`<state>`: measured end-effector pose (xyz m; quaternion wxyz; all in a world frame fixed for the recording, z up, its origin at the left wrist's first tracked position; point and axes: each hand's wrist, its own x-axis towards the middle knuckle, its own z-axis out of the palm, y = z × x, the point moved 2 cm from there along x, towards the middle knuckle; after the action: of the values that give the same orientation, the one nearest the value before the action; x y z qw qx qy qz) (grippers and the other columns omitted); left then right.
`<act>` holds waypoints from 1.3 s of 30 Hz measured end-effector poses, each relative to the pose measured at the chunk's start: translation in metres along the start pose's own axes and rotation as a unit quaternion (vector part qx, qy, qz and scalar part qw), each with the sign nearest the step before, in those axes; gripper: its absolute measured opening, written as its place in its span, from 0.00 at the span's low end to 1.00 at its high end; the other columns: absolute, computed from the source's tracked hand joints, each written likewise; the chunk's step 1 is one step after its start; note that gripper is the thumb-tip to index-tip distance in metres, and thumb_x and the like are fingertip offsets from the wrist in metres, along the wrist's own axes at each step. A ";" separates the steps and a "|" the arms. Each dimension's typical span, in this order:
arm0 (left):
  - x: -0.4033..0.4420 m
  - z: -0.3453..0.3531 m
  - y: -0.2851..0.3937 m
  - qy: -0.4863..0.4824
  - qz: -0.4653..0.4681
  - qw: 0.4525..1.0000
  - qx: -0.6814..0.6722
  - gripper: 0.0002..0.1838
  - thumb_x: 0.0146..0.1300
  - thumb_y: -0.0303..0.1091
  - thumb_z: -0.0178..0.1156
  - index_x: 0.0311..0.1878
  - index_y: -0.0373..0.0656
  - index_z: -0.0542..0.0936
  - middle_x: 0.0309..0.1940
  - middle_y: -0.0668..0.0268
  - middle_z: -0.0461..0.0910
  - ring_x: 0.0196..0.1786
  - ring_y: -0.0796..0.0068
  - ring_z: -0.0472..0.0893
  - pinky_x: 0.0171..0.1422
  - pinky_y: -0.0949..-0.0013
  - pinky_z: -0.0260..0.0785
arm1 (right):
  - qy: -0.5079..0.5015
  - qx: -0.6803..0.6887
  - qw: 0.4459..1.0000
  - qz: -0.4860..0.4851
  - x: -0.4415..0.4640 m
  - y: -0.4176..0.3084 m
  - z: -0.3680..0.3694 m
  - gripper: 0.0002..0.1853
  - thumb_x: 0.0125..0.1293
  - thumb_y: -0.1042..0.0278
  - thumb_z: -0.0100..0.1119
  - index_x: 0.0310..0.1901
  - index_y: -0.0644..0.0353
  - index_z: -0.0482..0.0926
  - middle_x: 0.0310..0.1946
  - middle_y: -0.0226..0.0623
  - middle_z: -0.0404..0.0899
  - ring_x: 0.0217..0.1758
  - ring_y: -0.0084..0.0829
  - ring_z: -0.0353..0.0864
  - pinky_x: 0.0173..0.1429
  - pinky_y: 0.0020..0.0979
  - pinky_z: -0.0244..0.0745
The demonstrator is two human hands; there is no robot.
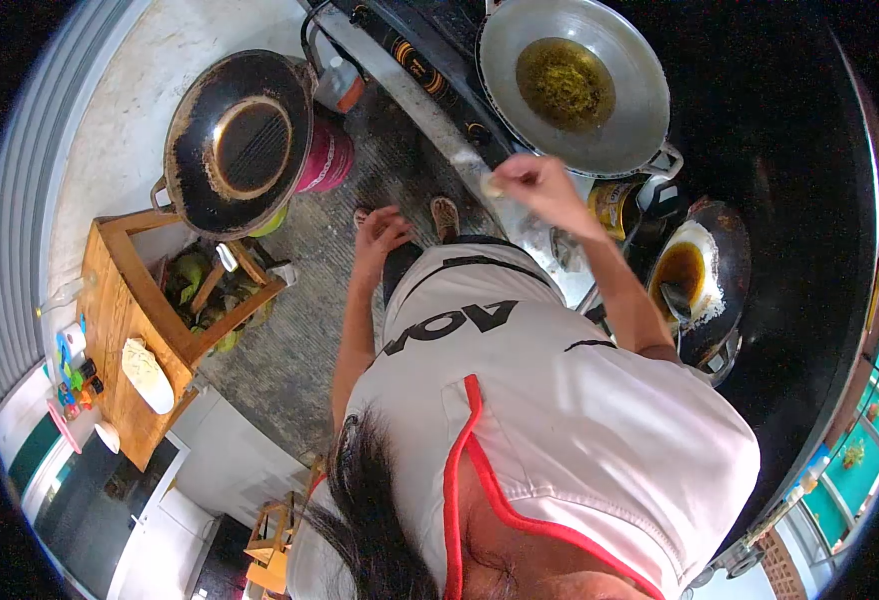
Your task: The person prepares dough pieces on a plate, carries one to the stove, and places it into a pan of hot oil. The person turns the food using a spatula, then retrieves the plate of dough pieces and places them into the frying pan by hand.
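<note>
Near the counter edge, below the large metal wok, my right hand [535, 185] is closed, its fingertips pinching a small pale piece [493, 186]. The wok [605, 150] sits on the stove and holds oil with greenish bits [566, 84]. My left hand [384, 232] hangs over the floor beside my apron [460, 290], its fingers loosely apart with nothing seen in them. At the right, a dark wok [725, 240] contains brown liquid [682, 270] and a ladle [676, 298].
At the left, a blackened wok [185, 150] stands above a pink bucket [329, 158]. A wooden table [150, 330] bears a white oval item [146, 375] with pale food on it. A yellow can [612, 208] is beneath the metal wok's handle. A bottle [338, 85] stands near the stove.
</note>
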<state>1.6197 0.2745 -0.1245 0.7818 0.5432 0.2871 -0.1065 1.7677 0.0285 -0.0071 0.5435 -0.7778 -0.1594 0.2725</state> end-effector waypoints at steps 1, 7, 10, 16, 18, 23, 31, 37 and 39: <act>0.003 -0.015 -0.016 0.027 0.003 1.000 0.012 0.16 0.60 0.32 0.58 0.51 0.41 0.72 0.38 0.66 0.75 0.42 0.76 0.77 0.45 0.72 0.72 | 0.024 -0.025 0.999 -0.008 -0.001 -0.006 -0.019 0.06 0.53 0.71 0.62 0.34 0.59 0.82 0.27 0.31 0.81 0.30 0.18 0.76 0.39 0.23 0.71; 0.000 -0.107 -0.103 0.146 -0.022 0.981 0.124 0.13 0.60 0.35 0.58 0.47 0.41 0.75 0.32 0.68 0.78 0.34 0.79 0.77 0.36 0.75 0.70 | 0.200 -0.186 0.962 -0.010 0.025 0.030 -0.131 0.07 0.57 0.67 0.58 0.34 0.59 0.81 0.29 0.34 0.82 0.32 0.25 0.79 0.40 0.26 0.72; -0.014 -0.129 -0.120 0.152 -0.045 0.971 0.181 0.12 0.60 0.36 0.57 0.45 0.41 0.75 0.31 0.68 0.78 0.32 0.80 0.76 0.34 0.75 0.70 | 0.235 -0.318 0.917 0.052 0.049 0.059 -0.162 0.10 0.54 0.58 0.60 0.34 0.53 0.82 0.29 0.39 0.82 0.34 0.36 0.82 0.41 0.33 0.74; -0.030 -0.145 -0.153 0.150 -0.062 0.980 0.114 0.13 0.59 0.36 0.58 0.42 0.38 0.76 0.27 0.67 0.78 0.28 0.80 0.76 0.31 0.76 0.68 | 0.181 -0.394 0.896 0.099 0.105 0.121 -0.166 0.09 0.51 0.59 0.62 0.34 0.50 0.83 0.29 0.37 0.82 0.34 0.34 0.81 0.42 0.33 0.74; -0.034 -0.136 -0.150 0.163 -0.080 0.972 0.148 0.13 0.59 0.36 0.58 0.42 0.37 0.76 0.26 0.67 0.78 0.28 0.80 0.76 0.30 0.76 0.68 | 0.158 -0.356 0.916 0.093 0.116 0.135 -0.162 0.10 0.50 0.56 0.63 0.33 0.45 0.84 0.31 0.39 0.82 0.37 0.39 0.81 0.45 0.37 0.74; -0.038 -0.123 -0.146 0.158 -0.104 0.960 0.207 0.12 0.58 0.33 0.57 0.43 0.37 0.76 0.26 0.67 0.78 0.26 0.80 0.76 0.30 0.76 0.68 | 0.138 -0.327 0.929 0.108 0.133 0.140 -0.154 0.09 0.49 0.56 0.63 0.33 0.44 0.84 0.34 0.38 0.82 0.40 0.37 0.81 0.47 0.36 0.74; -0.032 -0.123 -0.140 0.168 -0.090 0.956 0.221 0.12 0.58 0.34 0.57 0.42 0.38 0.77 0.27 0.66 0.79 0.26 0.79 0.76 0.32 0.75 0.69 | 0.281 -0.463 0.827 0.152 0.135 0.156 -0.207 0.11 0.50 0.63 0.60 0.38 0.51 0.82 0.33 0.39 0.82 0.37 0.37 0.81 0.44 0.33 0.74; -0.037 -0.142 -0.145 0.161 -0.051 0.969 0.181 0.12 0.55 0.37 0.56 0.36 0.39 0.79 0.24 0.66 0.79 0.28 0.77 0.78 0.33 0.73 0.69 | 0.480 -0.299 0.824 0.006 0.067 0.076 -0.237 0.10 0.57 0.59 0.58 0.32 0.57 0.81 0.27 0.34 0.82 0.28 0.30 0.80 0.36 0.32 0.72; -0.040 -0.143 -0.141 0.141 -0.038 0.933 0.328 0.13 0.55 0.39 0.55 0.31 0.38 0.79 0.22 0.65 0.79 0.28 0.76 0.78 0.34 0.72 0.69 | 0.468 -0.206 0.859 -0.004 0.047 0.068 -0.239 0.13 0.61 0.59 0.55 0.30 0.60 0.81 0.27 0.32 0.82 0.27 0.24 0.77 0.35 0.30 0.71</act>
<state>1.4717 0.3447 -0.2480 0.5067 0.7678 0.3636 -0.1469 1.9451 -0.1513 -0.0201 0.3828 -0.9071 0.0581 -0.1650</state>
